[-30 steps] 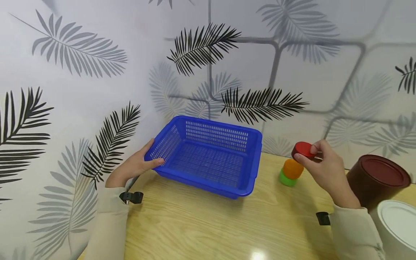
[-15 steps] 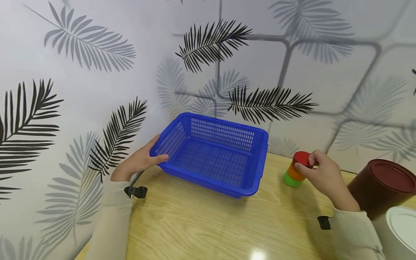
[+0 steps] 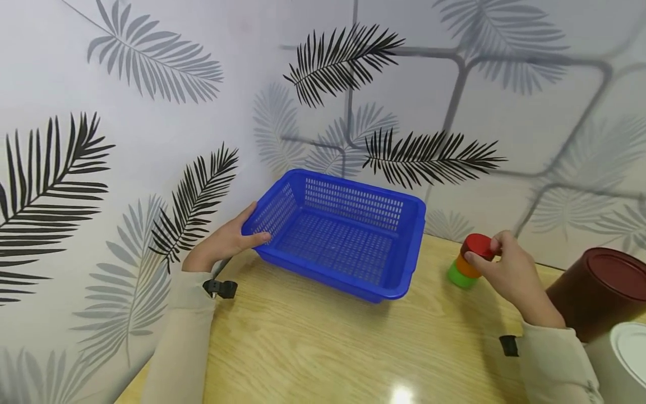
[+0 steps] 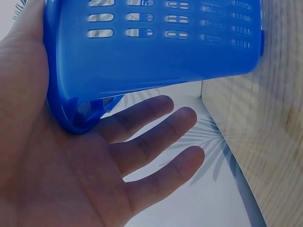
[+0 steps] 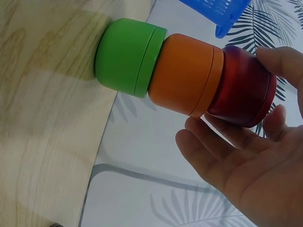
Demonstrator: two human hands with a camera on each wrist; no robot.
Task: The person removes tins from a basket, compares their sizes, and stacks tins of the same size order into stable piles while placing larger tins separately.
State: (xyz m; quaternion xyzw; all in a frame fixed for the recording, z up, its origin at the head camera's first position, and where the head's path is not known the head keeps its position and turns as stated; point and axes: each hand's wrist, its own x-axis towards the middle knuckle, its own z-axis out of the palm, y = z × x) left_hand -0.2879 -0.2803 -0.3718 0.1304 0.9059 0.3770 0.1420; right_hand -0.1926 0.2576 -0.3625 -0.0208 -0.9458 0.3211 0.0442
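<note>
In the head view my left hand rests against the left corner of a blue plastic basket. The thumb lies over the rim, and in the left wrist view the visible fingers stretch out straight below it. My right hand holds a small round red lidded jar between thumb and fingers. That jar sits at the top of a stack, above an orange jar and a green jar at the bottom. All three share the same rounded shape. The basket holds nothing.
A large dark brown canister and a white-lidded canister stand at the right, beside my right forearm. Behind the wooden table rises a wall with a leaf pattern.
The red jar has come down onto the orange jar, with my right hand still gripping it. My left hand stays at the basket's corner. The head view has shifted a little.
</note>
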